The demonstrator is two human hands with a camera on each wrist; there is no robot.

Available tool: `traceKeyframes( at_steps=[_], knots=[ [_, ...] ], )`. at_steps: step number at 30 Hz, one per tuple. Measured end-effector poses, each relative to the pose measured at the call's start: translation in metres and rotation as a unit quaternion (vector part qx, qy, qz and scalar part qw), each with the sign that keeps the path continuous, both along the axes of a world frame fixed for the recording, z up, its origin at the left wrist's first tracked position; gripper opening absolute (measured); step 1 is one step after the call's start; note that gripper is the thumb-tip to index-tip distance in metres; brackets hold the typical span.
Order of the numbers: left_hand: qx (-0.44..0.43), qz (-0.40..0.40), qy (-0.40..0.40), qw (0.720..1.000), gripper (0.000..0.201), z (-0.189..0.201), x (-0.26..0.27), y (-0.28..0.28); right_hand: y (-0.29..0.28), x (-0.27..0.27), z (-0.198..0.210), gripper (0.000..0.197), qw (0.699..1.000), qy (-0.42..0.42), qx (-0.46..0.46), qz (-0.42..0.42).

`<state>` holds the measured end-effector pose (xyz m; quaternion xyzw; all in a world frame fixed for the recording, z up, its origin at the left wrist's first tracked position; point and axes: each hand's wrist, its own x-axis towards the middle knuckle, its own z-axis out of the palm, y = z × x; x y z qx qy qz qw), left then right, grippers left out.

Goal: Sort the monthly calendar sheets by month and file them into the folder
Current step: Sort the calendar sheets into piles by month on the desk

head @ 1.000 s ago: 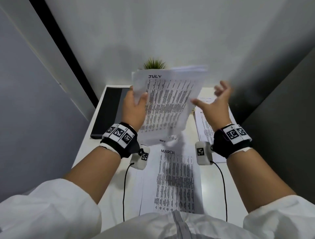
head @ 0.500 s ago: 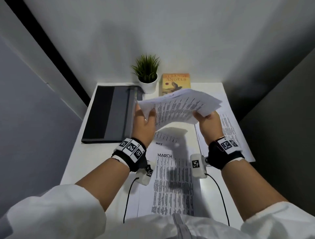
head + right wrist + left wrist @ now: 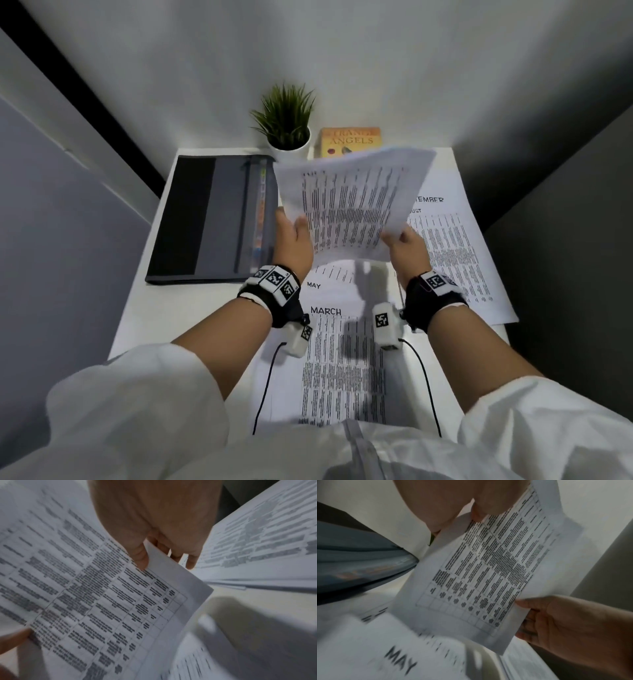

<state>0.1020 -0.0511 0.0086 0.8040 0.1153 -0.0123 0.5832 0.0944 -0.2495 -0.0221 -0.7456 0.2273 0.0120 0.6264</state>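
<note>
Held sheets [image 3: 356, 202]: raised above the desk centre, both hands pinching near corners.
Left hand [image 3: 293, 240]: thumb clamped on sheets.
Right hand [image 3: 407, 251]: thumb clamped likewise.
Folder [image 3: 205, 219]: flat, far left.

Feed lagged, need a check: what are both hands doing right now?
Left hand: grips the left edge of the raised calendar sheets.
Right hand: pinches the near right corner of those sheets.

Both hands [image 3: 573, 626] grip printed sheet [image 3: 488, 566] (above MAY sheet [image 3: 399, 655]).
</note>
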Motion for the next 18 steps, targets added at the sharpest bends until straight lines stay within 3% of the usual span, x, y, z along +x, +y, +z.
traceKeyframes(
  at_steps=[2, 5, 8, 12, 15, 18],
  knots=[
    [-0.008, -0.008, -0.022, 1.000, 0.048, 0.008, 0.006, 0.000, -0.012, 0.004, 0.011, 0.008, 0.999, -0.035, 0.017, -0.018],
    [0.009, -0.071, -0.030, 0.997, 0.025, 0.010, 0.006, -0.002, -0.040, 0.009, 0.022, 0.004, 0.997, -0.051, -0.016, -0.052],
    [0.064, -0.179, 0.032, 0.981, 0.029, -0.006, -0.010, 0.002, -0.082, 0.003, 0.015, 0.003, 0.996, 0.000, -0.046, -0.076],
    [0.257, -0.305, 0.102, 0.911, 0.022, -0.037, -0.039, 0.024, -0.143, -0.032, -0.017, 0.010, 0.979, 0.128, -0.081, -0.134],
    [0.363, -0.368, 0.102, 0.850, 0.031, -0.051, -0.054, 0.037, -0.172, -0.061, -0.033, 0.023, 0.950, 0.249, -0.141, -0.125],
    [0.407, -0.376, 0.075, 0.829, 0.035, -0.056, -0.063, 0.043, -0.184, -0.068, -0.041, 0.029, 0.921, 0.332, -0.171, -0.114]
  ],
)
